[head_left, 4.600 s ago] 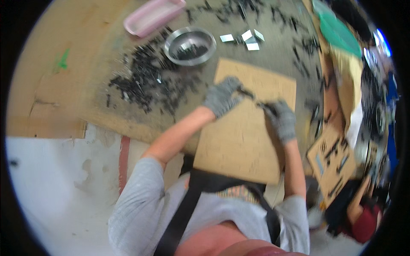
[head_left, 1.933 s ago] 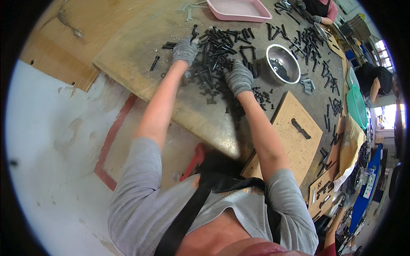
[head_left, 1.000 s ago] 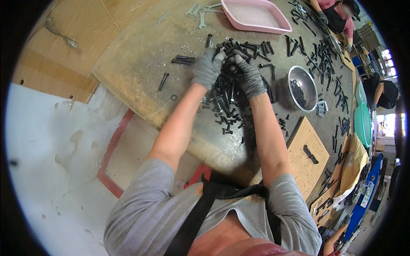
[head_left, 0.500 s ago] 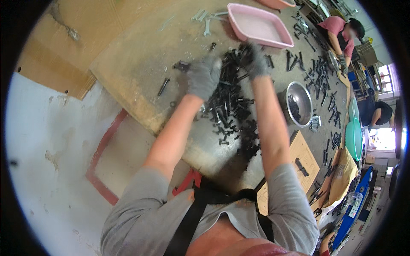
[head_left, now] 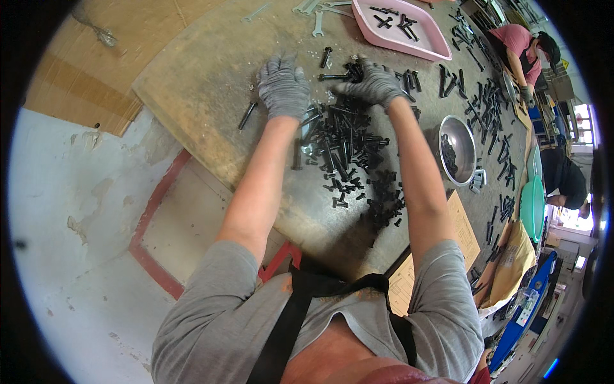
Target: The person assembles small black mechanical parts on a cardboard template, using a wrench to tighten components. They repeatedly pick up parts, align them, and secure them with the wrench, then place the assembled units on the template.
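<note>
Both my hands wear grey work gloves. My left hand (head_left: 283, 88) lies palm down on the worktable, fingers stretched out, with nothing seen in it. My right hand (head_left: 376, 84) is spread over the far end of a pile of black bolts (head_left: 345, 137), its thumb reaching left across some of them. Whatever sits right under its palm is hidden. A single bolt (head_left: 247, 116) lies to the left of my left hand, and another bolt (head_left: 326, 57) stands apart between the hands. Several bolts rest in the pink tray (head_left: 409, 47) beyond my right hand.
Open-end wrenches (head_left: 318, 24) lie left of the tray. Right of my forearm stand a metal bowl (head_left: 459, 147) with dark small parts and a board with a drawing (head_left: 457, 230). More bolts (head_left: 486, 115) spread along the right side, near a co-worker in pink (head_left: 515, 45).
Several bolts now lie in the pink tray, which looked empty before. My left hand has shifted left off the pile; my right hand has spread its fingers. The view has shifted slightly.
</note>
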The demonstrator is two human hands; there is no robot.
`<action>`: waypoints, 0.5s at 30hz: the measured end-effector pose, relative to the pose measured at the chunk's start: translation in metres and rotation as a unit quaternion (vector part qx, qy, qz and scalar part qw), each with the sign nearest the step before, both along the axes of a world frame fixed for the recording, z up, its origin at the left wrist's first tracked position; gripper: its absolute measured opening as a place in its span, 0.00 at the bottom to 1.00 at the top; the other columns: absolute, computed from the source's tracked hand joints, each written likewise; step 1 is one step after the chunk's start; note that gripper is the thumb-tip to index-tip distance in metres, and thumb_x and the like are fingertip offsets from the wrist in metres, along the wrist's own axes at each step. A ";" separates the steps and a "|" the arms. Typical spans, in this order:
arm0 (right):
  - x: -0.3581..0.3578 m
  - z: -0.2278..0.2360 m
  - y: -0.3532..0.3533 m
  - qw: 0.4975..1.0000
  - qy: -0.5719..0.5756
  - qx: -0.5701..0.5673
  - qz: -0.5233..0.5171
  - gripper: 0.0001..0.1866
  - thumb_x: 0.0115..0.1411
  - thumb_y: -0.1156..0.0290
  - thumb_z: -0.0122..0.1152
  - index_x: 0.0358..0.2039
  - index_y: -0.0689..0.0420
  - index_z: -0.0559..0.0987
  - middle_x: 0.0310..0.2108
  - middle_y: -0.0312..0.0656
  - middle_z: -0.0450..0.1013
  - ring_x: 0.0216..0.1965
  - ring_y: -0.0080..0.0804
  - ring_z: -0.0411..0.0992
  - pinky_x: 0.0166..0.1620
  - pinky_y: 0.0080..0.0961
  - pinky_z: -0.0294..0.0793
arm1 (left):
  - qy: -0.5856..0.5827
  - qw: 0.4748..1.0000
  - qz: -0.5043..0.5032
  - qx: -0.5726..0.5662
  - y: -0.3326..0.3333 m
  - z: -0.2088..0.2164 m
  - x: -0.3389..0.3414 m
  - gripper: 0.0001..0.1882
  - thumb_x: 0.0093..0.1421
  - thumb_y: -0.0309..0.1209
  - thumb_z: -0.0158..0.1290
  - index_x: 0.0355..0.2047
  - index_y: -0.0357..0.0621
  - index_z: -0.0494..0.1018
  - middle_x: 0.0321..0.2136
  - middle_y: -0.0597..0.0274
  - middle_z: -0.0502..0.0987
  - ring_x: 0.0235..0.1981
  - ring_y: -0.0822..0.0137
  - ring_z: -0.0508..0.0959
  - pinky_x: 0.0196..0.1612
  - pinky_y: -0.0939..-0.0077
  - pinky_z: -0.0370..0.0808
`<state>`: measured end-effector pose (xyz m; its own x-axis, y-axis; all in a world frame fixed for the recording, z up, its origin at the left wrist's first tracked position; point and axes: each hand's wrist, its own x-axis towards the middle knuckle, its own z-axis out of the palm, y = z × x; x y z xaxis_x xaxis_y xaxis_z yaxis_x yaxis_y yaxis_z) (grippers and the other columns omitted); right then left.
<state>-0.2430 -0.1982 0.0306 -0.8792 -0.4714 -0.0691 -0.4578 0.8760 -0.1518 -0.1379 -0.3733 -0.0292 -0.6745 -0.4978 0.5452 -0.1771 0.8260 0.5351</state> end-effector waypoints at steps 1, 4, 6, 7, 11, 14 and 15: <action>0.011 -0.002 -0.008 0.997 0.056 0.059 0.003 0.56 0.33 0.29 0.65 0.60 0.50 0.64 0.53 0.54 0.68 0.57 0.46 0.64 0.58 0.37 0.61 | -0.035 0.999 -0.002 -0.029 0.001 -0.001 0.000 0.18 0.56 0.38 0.48 0.46 0.51 0.74 0.47 0.56 0.73 0.52 0.55 0.68 0.59 0.56 0.58; 0.022 0.007 -0.016 1.000 0.015 0.023 0.006 0.46 0.35 0.35 0.67 0.52 0.49 0.71 0.50 0.47 0.71 0.54 0.44 0.67 0.56 0.39 0.63 | -0.106 0.992 -0.002 -0.073 0.004 -0.003 0.002 0.19 0.55 0.41 0.49 0.47 0.53 0.73 0.48 0.58 0.73 0.53 0.56 0.68 0.60 0.54 0.53; 0.026 0.013 -0.018 1.000 -0.002 -0.017 0.015 0.37 0.36 0.41 0.69 0.46 0.48 0.76 0.47 0.43 0.74 0.49 0.44 0.70 0.52 0.39 0.67 | -0.141 0.987 0.002 -0.078 0.005 -0.001 0.003 0.19 0.56 0.42 0.49 0.47 0.54 0.74 0.48 0.59 0.73 0.53 0.56 0.68 0.61 0.54 0.53; 0.029 0.015 -0.018 0.999 0.011 -0.031 0.037 0.33 0.37 0.46 0.70 0.43 0.49 0.78 0.46 0.45 0.74 0.47 0.45 0.72 0.50 0.37 0.70 | -0.155 0.985 0.006 -0.074 0.005 0.001 0.004 0.19 0.56 0.42 0.49 0.47 0.54 0.74 0.48 0.60 0.73 0.53 0.56 0.68 0.60 0.55 0.54; 0.034 0.013 -0.024 0.999 0.012 -0.032 0.017 0.30 0.39 0.51 0.69 0.43 0.51 0.77 0.46 0.46 0.72 0.49 0.44 0.70 0.51 0.38 0.69 | -0.196 0.980 -0.023 -0.023 0.004 0.009 0.003 0.19 0.56 0.44 0.48 0.46 0.54 0.75 0.48 0.62 0.73 0.53 0.56 0.68 0.59 0.59 0.58; 0.036 0.010 -0.024 0.997 0.005 -0.070 0.007 0.29 0.40 0.54 0.69 0.43 0.51 0.76 0.45 0.48 0.72 0.48 0.45 0.70 0.49 0.39 0.70 | -0.197 0.979 -0.017 -0.053 0.007 0.014 0.008 0.24 0.54 0.51 0.51 0.46 0.53 0.75 0.47 0.59 0.74 0.52 0.56 0.69 0.56 0.61 0.62; 0.038 0.009 -0.024 0.997 0.003 -0.072 0.008 0.28 0.40 0.54 0.69 0.43 0.51 0.75 0.45 0.48 0.73 0.48 0.45 0.71 0.49 0.40 0.70 | -0.210 0.976 -0.017 -0.061 0.009 0.015 0.010 0.25 0.53 0.53 0.52 0.46 0.53 0.75 0.46 0.59 0.75 0.52 0.56 0.69 0.56 0.61 0.62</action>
<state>-0.2052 -0.2222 0.0395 -0.8715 -0.4904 0.0064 -0.4733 0.8375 -0.2732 -0.1282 -0.3647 -0.0141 -0.8662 -0.4201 0.2706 -0.3317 0.8884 0.3175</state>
